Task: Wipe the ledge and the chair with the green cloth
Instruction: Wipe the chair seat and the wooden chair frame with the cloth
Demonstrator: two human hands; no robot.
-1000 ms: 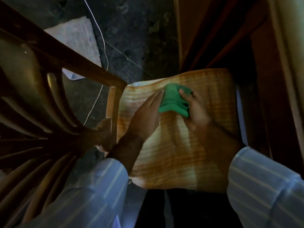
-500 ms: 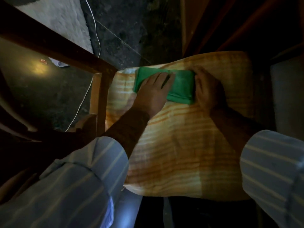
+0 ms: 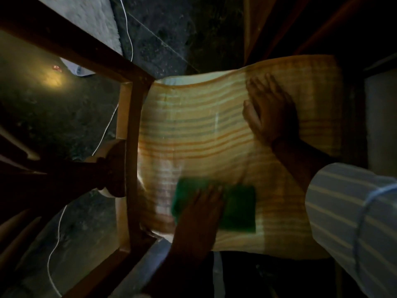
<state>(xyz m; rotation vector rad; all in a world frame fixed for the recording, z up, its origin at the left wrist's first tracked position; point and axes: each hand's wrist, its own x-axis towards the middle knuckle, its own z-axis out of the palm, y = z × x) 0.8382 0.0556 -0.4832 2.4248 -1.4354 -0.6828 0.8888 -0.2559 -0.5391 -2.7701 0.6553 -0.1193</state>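
The green cloth [image 3: 238, 208] lies folded flat near the front of the chair seat, which is covered by an orange striped cushion [image 3: 193, 130]. My left hand [image 3: 200, 211] presses flat on the cloth's left part, blurred by motion. My right hand [image 3: 270, 110] rests palm down with fingers spread on the far right of the cushion, apart from the cloth. The wooden chair frame [image 3: 129, 147] runs along the cushion's left side. No ledge can be made out.
A dark stone floor [image 3: 64, 117] lies to the left, with a thin white cord [image 3: 129, 35] trailing across it and a pale mat [image 3: 86, 16] at the top left. Dark wooden furniture [image 3: 322, 24] stands behind and right of the chair.
My left hand has dragged the green cloth from the far edge of the cushion to the near edge. My right hand let go of the cloth and stayed flat at the far right.
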